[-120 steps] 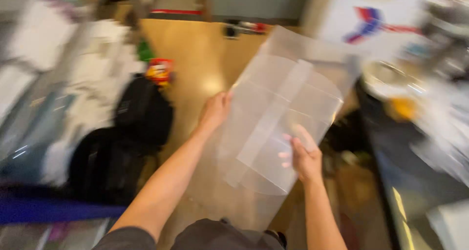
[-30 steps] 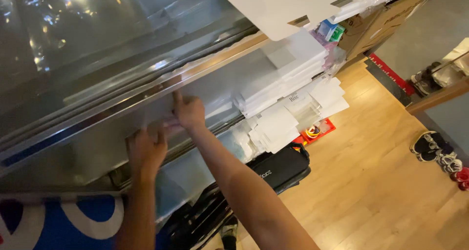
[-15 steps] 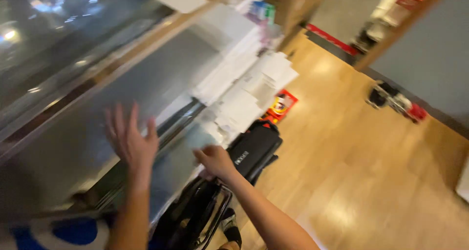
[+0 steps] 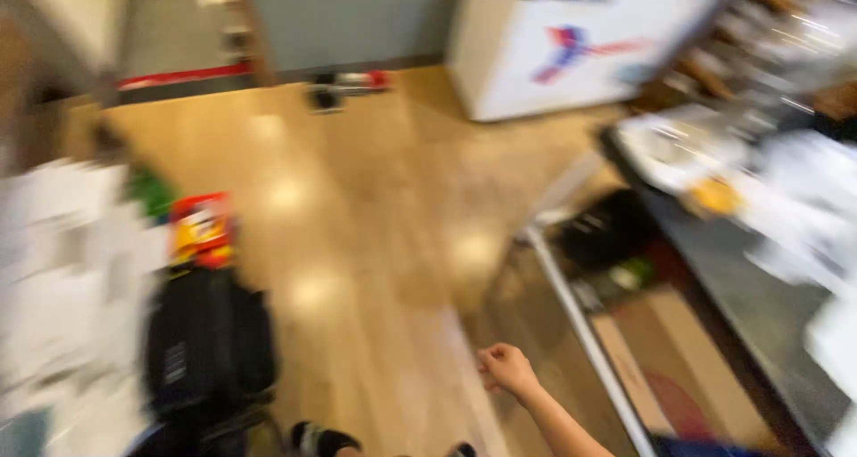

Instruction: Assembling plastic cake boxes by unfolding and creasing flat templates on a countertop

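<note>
The picture is heavily blurred by motion. My right hand [image 4: 505,369] hangs low over the wooden floor [image 4: 357,234], its forearm coming in from the bottom right. The fingers are curled in loosely and nothing shows in them. It touches nothing; the nearest thing is a pale metal rail [image 4: 580,323] running along the foot of the counter to its right. My left hand is out of the picture. The tips of dark shoes [image 4: 323,441] show at the bottom edge.
A black bag [image 4: 207,345] stands at the lower left beside white stacked papers [image 4: 62,270] and a red-and-yellow packet [image 4: 200,229]. A dark counter [image 4: 759,305] with a white plate [image 4: 674,149] runs down the right. A white chest [image 4: 571,55] stands at the back.
The view has swung from the glass counter on the left to the floor and the right counter. Both hands left the counter; only my right hand shows now, lowered.
</note>
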